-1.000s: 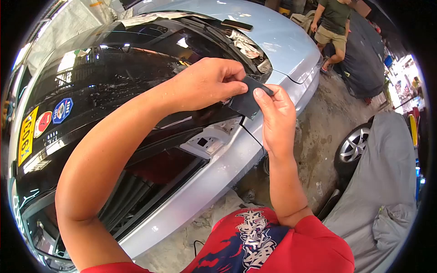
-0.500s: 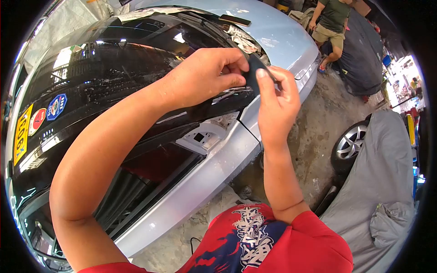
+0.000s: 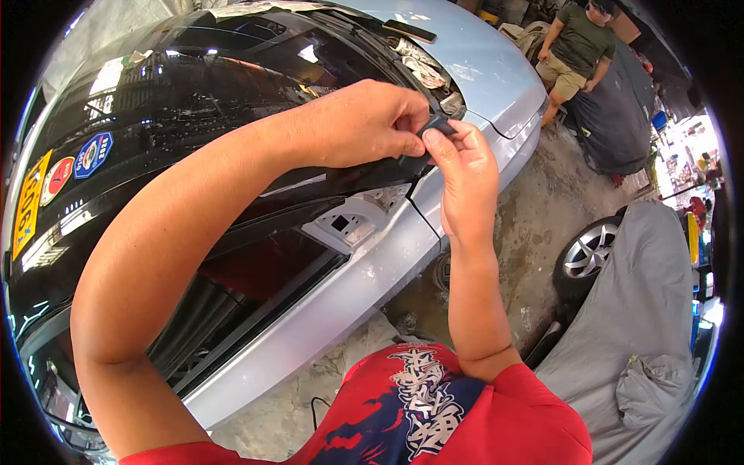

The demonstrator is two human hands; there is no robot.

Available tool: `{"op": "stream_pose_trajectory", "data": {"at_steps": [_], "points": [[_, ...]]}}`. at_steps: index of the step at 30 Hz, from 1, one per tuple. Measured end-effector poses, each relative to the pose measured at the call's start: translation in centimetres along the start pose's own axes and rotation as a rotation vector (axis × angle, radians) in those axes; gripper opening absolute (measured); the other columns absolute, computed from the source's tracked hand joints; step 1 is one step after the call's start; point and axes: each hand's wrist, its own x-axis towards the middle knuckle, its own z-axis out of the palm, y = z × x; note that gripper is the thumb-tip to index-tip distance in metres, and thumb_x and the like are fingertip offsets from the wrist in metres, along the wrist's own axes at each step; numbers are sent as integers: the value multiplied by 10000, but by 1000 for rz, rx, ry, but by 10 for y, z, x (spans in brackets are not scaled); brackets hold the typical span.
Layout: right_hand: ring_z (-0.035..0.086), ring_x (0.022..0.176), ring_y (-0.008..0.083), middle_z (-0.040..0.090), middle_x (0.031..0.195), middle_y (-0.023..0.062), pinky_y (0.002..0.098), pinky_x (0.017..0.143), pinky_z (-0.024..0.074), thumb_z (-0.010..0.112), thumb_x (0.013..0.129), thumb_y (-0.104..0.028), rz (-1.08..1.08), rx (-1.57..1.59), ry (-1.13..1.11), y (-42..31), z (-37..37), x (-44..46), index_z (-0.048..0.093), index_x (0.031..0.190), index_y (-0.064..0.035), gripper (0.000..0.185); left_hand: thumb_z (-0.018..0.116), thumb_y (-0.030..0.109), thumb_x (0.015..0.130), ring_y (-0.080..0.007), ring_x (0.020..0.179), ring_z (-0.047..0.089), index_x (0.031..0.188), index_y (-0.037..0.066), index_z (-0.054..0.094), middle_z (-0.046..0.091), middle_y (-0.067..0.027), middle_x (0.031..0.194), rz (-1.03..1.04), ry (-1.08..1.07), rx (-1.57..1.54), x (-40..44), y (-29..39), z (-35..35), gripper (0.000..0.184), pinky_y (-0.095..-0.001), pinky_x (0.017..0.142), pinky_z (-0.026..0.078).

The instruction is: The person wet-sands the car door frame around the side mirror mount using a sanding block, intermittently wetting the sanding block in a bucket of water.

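Note:
Out over the car's windshield, both hands work a small dark folded sheet that looks like sandpaper. My left hand reaches across from the left, fingers and thumb closed on the sheet's left edge. On the other side, my right hand pinches it with the thumb on top and the fingers behind. Parts of the sheet are hidden by the fingers. Below the hands lies the silver-blue car's side, with a bare mounting bracket at the front corner of the side window.
A dark phone lies on the pale blue hood. Another person stands at the upper right beside a dark cover. On the right are a wheel and a grey cover. Stickers and a yellow plate are at the far left.
The sheet has been turned or folded and now shows smaller between the hands, which have drawn closer together. The other person has come further into view.

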Motion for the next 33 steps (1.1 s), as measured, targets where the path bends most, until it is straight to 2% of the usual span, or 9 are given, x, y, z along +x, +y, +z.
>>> {"op": "stream_pose_trajectory", "data": {"at_steps": [2, 6, 9, 13, 21, 24, 28, 31, 33], "points": [[611, 890, 81, 689, 1008, 26, 246, 808, 484, 744, 989, -62, 47, 25, -46, 3, -7, -2, 643, 1176, -2, 221, 745, 182, 948, -149, 827, 653, 998, -12, 644, 712, -74, 877, 25, -47, 58, -1, -1, 1, 224, -338, 765, 527], [604, 876, 69, 694, 991, 17, 239, 789, 474, 744, 984, -55, 62, -20, -97, 2, -15, -7, 657, 1144, -9, 188, 665, 191, 954, -170, 788, 661, 1043, -2, 667, 706, -76, 839, 120, 114, -49, -1, -9, 10, 213, -343, 751, 535], [597, 871, 59, 692, 982, 11, 235, 781, 467, 741, 985, -53, 91, -48, -120, -3, -12, -11, 661, 1127, -10, 168, 661, 191, 951, -165, 759, 652, 1034, -8, 659, 699, -78, 830, 12, 46, -20, -2, -3, 4, 216, -338, 724, 528], [588, 894, 48, 692, 1012, 11, 233, 797, 465, 726, 990, -40, 104, -22, -150, -5, -10, -13, 658, 1129, -10, 158, 653, 183, 947, -160, 722, 628, 1008, -5, 651, 679, -81, 792, 57, 40, 16, -1, -4, 3, 198, -340, 690, 511], [592, 931, 53, 679, 1057, 24, 214, 817, 483, 680, 1036, -50, 18, 52, -23, 4, 6, -16, 635, 1211, 23, 195, 675, 163, 923, -191, 718, 626, 955, 6, 649, 679, -111, 774, 134, 89, 42, -1, 0, -3, 163, -364, 684, 499], [580, 891, 46, 673, 1015, 11, 214, 782, 474, 678, 1039, -56, -67, -47, 36, 3, 9, -13, 640, 1186, 32, 175, 684, 142, 930, -192, 760, 670, 979, 6, 665, 712, -120, 814, 157, 117, -50, 2, -3, -1, 146, -350, 719, 525], [562, 856, 37, 661, 985, 2, 215, 718, 455, 692, 1026, -54, -59, -53, 22, 2, -4, -19, 648, 1151, 35, 159, 665, 128, 945, -214, 777, 696, 1083, 24, 688, 719, -110, 835, 137, 151, 108, 3, -5, 3, 174, -353, 739, 538], [545, 827, 24, 642, 941, -23, 210, 695, 441, 695, 1015, -52, 32, -155, 58, 20, -23, -41, 656, 1133, 28, 148, 643, 121, 950, -245, 773, 693, 1144, 45, 680, 704, -100, 836, 60, 188, 213, -1, 4, 1, 212, -376, 740, 542], [514, 740, 13, 608, 853, -65, 219, 633, 426, 698, 1004, -70, 144, -268, 114, 45, -33, -68, 673, 1084, 8, 114, 635, 115, 954, -277, 780, 688, 1241, 81, 658, 691, -93, 843, 144, 213, 319, 0, -5, 7, 291, -395, 747, 547]]}}
